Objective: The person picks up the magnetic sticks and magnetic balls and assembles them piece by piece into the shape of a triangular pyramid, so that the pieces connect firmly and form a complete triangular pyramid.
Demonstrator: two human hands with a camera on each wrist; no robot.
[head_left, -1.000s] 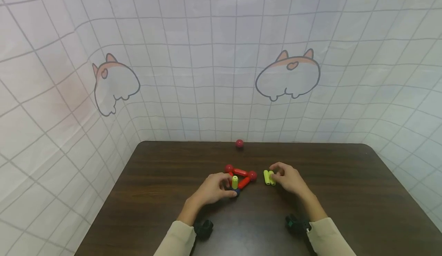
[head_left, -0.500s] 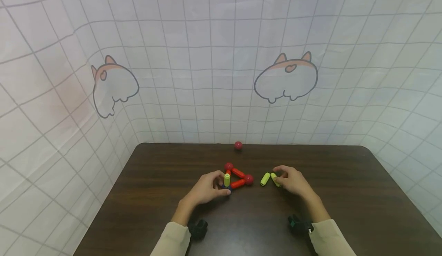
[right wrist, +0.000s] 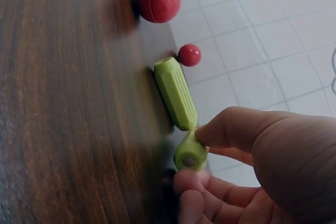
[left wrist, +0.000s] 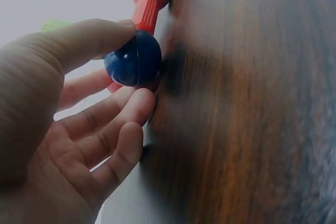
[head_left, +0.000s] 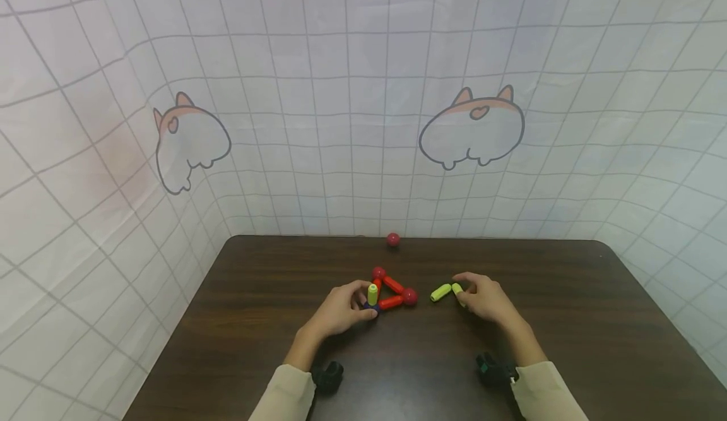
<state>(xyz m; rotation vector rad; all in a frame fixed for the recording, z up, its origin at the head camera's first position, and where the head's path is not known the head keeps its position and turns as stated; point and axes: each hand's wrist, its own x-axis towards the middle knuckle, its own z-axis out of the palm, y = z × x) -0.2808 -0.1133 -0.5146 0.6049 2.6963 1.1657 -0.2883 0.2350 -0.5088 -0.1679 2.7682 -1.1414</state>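
Note:
My left hand (head_left: pixel 339 310) pinches a dark blue ball (left wrist: pixel 134 60) between thumb and fingers. It forms one corner of a triangle of red rods (head_left: pixel 392 302) and balls lying on the table, and a yellow-green rod (head_left: pixel 372 295) stands upright on it. My right hand (head_left: pixel 487 298) pinches a second yellow-green rod (right wrist: pixel 189 153), its end with a round metal dot showing in the right wrist view. Another yellow-green rod (right wrist: pixel 176 95) lies on the table, its near end at or against the held one. Red balls (head_left: pixel 409 296) mark the triangle's other corners.
One loose red ball (head_left: pixel 393 240) sits near the far edge of the dark wooden table (head_left: pixel 284 263). Behind it hangs a white gridded cloth (head_left: pixel 318 124) with cartoon animals. Each wrist carries a black camera (head_left: pixel 329 375).
The triangle has shifted slightly left and turned with my left hand. The two yellow-green rods lay side by side; now they spread apart at an angle, the held one drawn slightly right.

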